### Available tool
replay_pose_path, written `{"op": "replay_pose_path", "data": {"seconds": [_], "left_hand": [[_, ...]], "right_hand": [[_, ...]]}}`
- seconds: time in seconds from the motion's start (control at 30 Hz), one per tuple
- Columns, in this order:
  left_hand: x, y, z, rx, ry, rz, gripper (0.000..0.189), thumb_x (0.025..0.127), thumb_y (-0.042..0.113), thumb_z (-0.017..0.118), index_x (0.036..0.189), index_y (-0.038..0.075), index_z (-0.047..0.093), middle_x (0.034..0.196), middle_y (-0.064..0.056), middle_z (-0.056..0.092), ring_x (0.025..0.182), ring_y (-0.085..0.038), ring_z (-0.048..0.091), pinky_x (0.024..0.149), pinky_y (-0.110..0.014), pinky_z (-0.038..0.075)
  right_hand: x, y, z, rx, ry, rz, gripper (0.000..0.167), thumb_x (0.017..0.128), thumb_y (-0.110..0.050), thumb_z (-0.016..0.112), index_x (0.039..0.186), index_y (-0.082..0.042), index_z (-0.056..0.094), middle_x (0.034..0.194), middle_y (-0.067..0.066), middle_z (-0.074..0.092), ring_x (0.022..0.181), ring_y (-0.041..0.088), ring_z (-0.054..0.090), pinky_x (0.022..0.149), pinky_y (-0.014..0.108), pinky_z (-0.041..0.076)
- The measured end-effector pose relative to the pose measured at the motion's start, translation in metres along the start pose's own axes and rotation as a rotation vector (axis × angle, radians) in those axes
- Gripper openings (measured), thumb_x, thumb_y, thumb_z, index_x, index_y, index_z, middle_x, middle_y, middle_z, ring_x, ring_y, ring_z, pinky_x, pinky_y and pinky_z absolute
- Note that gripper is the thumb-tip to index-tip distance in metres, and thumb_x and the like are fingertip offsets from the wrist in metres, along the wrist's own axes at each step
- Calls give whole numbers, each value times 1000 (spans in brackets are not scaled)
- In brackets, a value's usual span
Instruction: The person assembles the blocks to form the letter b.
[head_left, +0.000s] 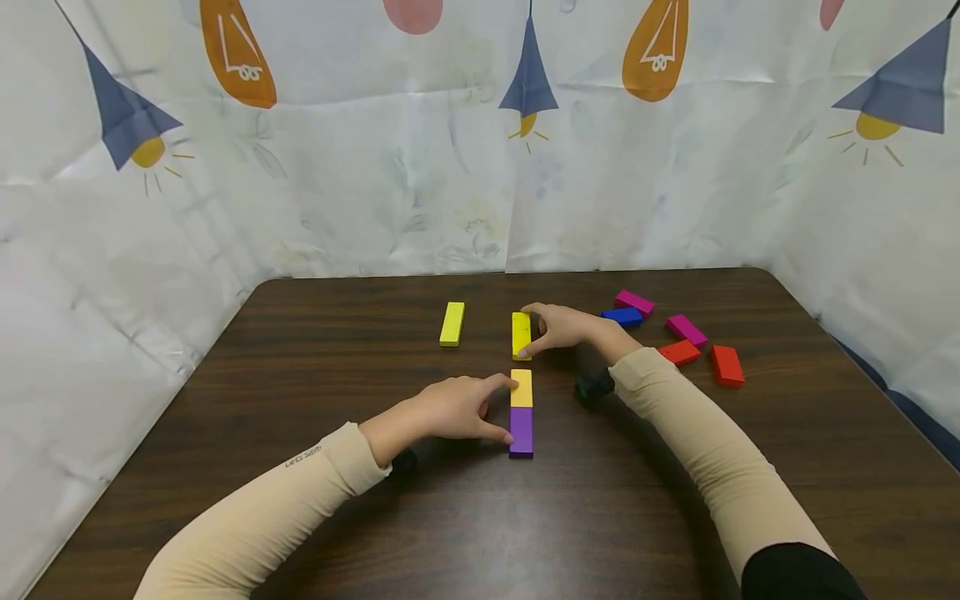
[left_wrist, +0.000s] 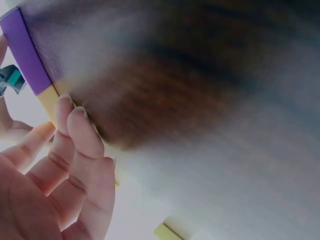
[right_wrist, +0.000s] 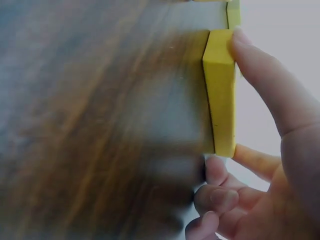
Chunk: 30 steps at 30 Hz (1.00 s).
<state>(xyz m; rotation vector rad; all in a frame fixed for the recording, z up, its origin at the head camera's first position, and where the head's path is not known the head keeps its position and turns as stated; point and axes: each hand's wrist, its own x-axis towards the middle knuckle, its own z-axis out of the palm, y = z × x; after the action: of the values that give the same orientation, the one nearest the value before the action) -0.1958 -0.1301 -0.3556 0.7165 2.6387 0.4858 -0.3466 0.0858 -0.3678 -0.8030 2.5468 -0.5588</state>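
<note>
In the head view, a purple block (head_left: 521, 431) and an orange-yellow block (head_left: 522, 389) lie end to end in a line on the table. My left hand (head_left: 459, 408) is at their left side, its index fingertip touching the orange-yellow block and its thumb at the purple one. In the left wrist view its other fingers are loosely bent and hold nothing. Just beyond, my right hand (head_left: 564, 326) pinches a yellow block (right_wrist: 221, 95) lengthwise, thumb at the near end and index finger at the far end. A small gap separates it from the orange-yellow block.
Another yellow block (head_left: 452, 324) lies at the back left of the dark wooden table (head_left: 337, 333). Beside my right forearm are a blue block (head_left: 622, 317), magenta blocks (head_left: 686, 330) and red blocks (head_left: 727, 366). A patterned curtain (head_left: 420, 183) hangs behind the table.
</note>
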Motion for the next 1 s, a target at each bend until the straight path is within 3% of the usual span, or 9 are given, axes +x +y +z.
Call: {"op": "replay_pose_path", "data": {"seconds": [0.43,1.0], "left_hand": [[1,-1,1,3,-6,6,77,86,47,82,150,20,49,71,4,56,59,-9,47,52,-27,35],[0,0,0,8,-6,-3,76,86,48,82,149,22,49,73,2,57,61,-10,49,53,-28,37]], "right_hand": [[-11,-3,4,41,-11,-38,90,93,-42,76,157,0,29,97,12,53,82,22,48,71,33,39],[-18,-5,8,43,-35,-66,80,99,-36,69,157,2,29,114,16,55,95,26,52,81,36,42]]}}
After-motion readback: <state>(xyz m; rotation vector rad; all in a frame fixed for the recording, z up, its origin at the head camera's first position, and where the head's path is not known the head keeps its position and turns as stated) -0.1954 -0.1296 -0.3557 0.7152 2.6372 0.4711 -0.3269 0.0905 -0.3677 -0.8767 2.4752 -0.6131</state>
